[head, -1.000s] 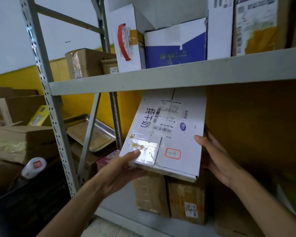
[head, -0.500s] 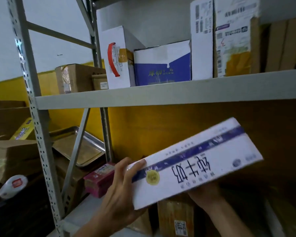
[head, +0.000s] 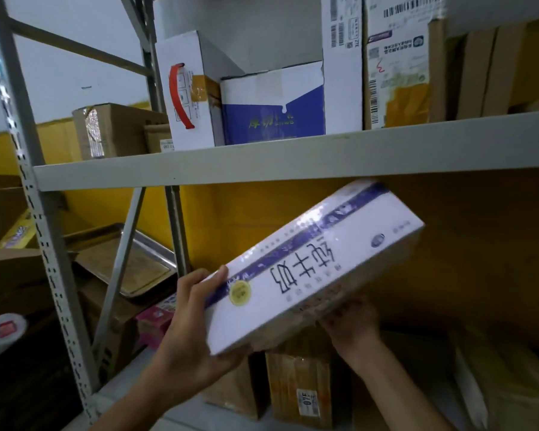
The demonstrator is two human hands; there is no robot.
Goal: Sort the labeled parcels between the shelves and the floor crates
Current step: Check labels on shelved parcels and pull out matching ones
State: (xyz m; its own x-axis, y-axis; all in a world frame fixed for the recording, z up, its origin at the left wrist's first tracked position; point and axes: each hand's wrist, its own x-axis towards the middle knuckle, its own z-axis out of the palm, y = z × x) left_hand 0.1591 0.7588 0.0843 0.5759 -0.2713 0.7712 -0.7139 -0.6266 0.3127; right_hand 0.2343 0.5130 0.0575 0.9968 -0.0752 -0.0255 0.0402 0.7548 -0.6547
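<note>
A long white carton (head: 311, 272) with a purple stripe and large black characters hangs tilted in front of the shelving, its right end raised toward the grey shelf board (head: 262, 158). My left hand (head: 193, 334) grips its lower left end, thumb on the top face. Under the carton's right half my right hand (head: 352, 328) holds it from below, fingers mostly hidden by the carton. Labelled brown parcels (head: 302, 390) stand on the lower shelf beneath it.
On the upper shelf stand a white box with a red handle (head: 187, 91), a blue-and-white box (head: 274, 104) and tall labelled parcels (head: 399, 60). A steel upright (head: 41, 231) rises at left. Behind it lie a metal tray (head: 125, 262) and cardboard boxes (head: 112, 129).
The carton was turned from its label face to its striped side face and tilted. It has since risen, its right end nearing the shelf board. Both hands moved up with it.
</note>
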